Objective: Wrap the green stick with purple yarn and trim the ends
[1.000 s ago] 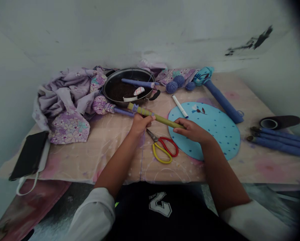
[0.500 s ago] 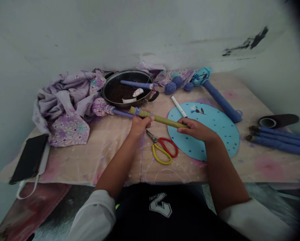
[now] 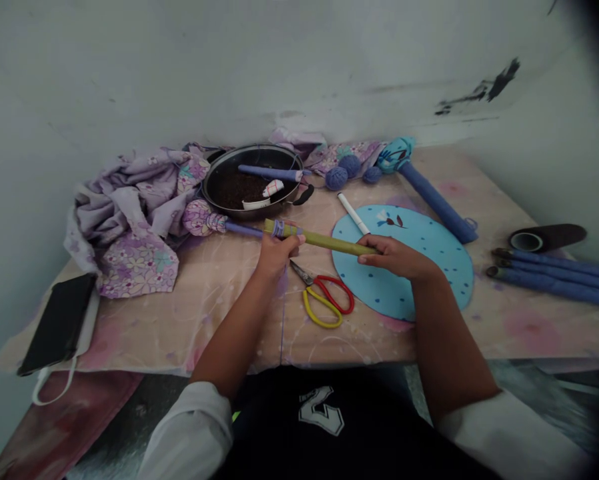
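Note:
A yellow-green stick lies across between my hands, with purple yarn wound round its left end. My left hand is closed on the stick near the wound end. Farther right, my right hand grips the other end, thumb and fingers round it. Below the stick lie scissors with one red and one yellow handle. A strand of purple yarn runs from my left hand down over the table's front edge. Under my right hand is a round light-blue dotted piece, with a white marker at its upper left.
A black pan with dark soil stands at the back, a purple-wrapped stick in it. Purple fabric and a phone lie left. Yarn balls sit behind; blue-wrapped rods and a dark tube lie right.
The view has shifted slightly. Both hands keep their hold on the stick, and the yarn at its left end looks slightly different in position. Otherwise little differs.

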A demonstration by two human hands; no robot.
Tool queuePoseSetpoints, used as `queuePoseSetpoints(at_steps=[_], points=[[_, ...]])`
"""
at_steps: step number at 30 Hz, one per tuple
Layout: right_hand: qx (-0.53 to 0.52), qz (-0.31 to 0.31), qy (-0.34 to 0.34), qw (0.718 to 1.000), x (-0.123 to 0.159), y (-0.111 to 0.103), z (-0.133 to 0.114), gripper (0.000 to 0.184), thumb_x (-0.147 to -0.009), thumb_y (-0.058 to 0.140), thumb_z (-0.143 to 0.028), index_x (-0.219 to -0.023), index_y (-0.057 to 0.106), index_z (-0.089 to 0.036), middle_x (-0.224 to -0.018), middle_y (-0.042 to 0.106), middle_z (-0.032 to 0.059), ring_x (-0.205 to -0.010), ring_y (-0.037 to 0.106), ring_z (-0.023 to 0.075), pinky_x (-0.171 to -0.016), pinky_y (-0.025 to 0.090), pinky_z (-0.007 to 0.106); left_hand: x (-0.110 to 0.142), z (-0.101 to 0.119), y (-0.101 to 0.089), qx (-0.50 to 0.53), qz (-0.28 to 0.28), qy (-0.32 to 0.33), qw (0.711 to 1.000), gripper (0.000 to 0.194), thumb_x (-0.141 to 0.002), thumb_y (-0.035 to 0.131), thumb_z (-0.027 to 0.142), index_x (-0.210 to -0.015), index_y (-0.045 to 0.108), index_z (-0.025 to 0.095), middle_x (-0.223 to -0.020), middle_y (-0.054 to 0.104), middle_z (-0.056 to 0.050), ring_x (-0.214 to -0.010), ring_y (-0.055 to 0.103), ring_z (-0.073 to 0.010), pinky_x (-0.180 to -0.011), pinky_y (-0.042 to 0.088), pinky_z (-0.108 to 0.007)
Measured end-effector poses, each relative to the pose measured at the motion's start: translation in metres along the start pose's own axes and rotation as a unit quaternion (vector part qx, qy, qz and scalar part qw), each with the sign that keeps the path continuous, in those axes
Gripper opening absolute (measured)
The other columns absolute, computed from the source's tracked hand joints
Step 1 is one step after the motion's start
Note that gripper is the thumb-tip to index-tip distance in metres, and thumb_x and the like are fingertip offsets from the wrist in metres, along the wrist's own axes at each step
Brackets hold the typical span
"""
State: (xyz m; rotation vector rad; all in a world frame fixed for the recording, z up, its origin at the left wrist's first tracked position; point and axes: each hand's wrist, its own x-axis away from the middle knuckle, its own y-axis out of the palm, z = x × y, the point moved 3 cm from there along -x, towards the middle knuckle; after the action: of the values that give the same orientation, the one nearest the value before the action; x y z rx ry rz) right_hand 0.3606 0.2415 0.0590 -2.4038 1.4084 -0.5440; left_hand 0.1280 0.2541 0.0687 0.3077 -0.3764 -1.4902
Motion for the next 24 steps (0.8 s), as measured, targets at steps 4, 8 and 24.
queuePoseSetpoints(at_steps=[4,8,24], points=[[-0.016,-0.007,-0.005,1.0,-0.002,0.002,0.001,0.032,-0.073,0.063,-0.047,-0.087,0.056,-0.019,-0.07,0.046,-0.0034,-0.061,0.043,0.011,-0.057,0.035,0.024,0.0,0.0,-0.002,0.005,-0.002,0.018,1.0,0.031,-0.049,0.066,0.015,-0.075,0.049,0.017,-0.048,0.038,0.012,-0.035,0.025,0.0003,-0.037,0.017,-0.017],[0.001,-0.012,0.014,1.0,0.002,0.004,0.004,0.03,-0.072,0.063,-0.044,-0.085,0.055,-0.018,-0.069,0.046,-0.0036,-0.061,0.043,0.0111,-0.057,0.035,0.025,-0.003,-0.006,-0.007,-0.021,-0.033,-0.003,0.999,0.035,-0.049,0.069,0.016,-0.078,0.05,0.016,-0.051,0.043,0.01,-0.036,0.026,0.0003,-0.037,0.017,-0.017],[-0.532,-0.129,0.154,0.823,-0.026,0.084,-0.043,0.017,-0.078,0.047,-0.032,-0.074,0.052,-0.016,-0.054,0.058,0.0014,-0.039,0.046,0.0086,-0.035,0.035,0.018,0.002,-0.02,0.004,-0.139,-0.247,-0.098,0.954,0.045,-0.058,0.075,0.045,-0.085,0.061,0.012,-0.055,0.053,0.003,-0.041,0.035,-0.0016,-0.04,0.016,-0.019]])
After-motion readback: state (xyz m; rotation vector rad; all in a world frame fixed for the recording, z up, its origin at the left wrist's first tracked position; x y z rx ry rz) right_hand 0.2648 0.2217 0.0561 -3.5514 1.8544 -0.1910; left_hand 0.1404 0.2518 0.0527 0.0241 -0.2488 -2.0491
